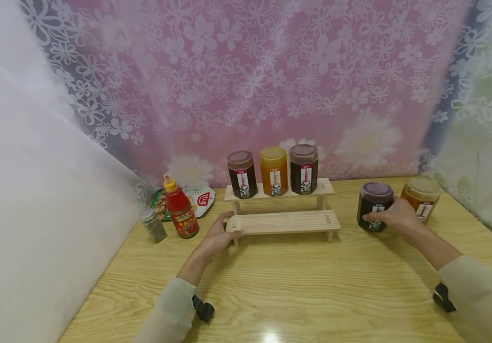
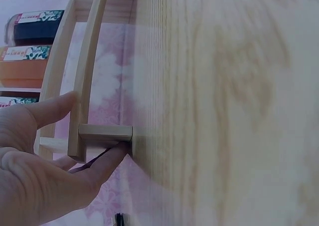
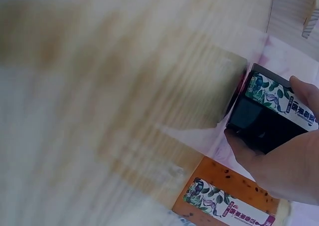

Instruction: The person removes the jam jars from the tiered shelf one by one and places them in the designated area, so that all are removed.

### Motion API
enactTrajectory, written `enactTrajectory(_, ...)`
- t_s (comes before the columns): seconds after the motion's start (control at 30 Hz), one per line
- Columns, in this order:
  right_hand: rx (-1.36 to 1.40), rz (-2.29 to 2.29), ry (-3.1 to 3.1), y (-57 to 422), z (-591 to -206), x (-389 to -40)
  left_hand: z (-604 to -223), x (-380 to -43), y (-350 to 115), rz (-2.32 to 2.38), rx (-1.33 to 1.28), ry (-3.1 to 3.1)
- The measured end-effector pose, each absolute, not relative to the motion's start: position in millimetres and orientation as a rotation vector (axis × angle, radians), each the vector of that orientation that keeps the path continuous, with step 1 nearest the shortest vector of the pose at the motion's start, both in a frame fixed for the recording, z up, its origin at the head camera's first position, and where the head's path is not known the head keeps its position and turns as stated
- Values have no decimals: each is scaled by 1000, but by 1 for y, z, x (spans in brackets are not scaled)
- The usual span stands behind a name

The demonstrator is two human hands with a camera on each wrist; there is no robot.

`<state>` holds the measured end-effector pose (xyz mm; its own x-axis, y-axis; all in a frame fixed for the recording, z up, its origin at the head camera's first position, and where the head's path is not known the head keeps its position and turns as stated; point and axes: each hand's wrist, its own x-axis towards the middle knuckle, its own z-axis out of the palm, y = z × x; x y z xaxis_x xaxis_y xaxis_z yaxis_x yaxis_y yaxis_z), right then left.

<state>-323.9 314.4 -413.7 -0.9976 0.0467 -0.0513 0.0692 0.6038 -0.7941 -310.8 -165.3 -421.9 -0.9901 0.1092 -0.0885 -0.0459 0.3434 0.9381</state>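
Note:
My left hand (image 1: 217,237) grips the left end of a two-step wooden rack (image 1: 284,222). In the left wrist view its thumb lies on the lower board's edge and a finger reaches along the short leg (image 2: 105,132). Over to the right, my right hand (image 1: 400,216) holds a dark jam jar (image 1: 376,191) with a purple lid, thumb and fingers around its sides. The jar's white label (image 3: 284,99) shows between them in the right wrist view. Close beside that hand stands an amber jam jar (image 1: 420,189) with dark specks, partly hidden by the hand.
On the rack's upper step stand a dark jar (image 1: 242,174), a yellow-orange jar (image 1: 274,170) and another dark jar (image 1: 303,169). A red sauce bottle (image 1: 181,212), a small spice shaker (image 1: 153,226) and a food packet (image 1: 200,197) are at the left. A floral curtain (image 1: 246,85) hangs behind.

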Motion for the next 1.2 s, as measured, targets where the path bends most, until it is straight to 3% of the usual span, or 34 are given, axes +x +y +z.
enactTrajectory(1.2,-90,-1436,2683,324,-402,-334,-424,-314,-167,1713,42,2457)
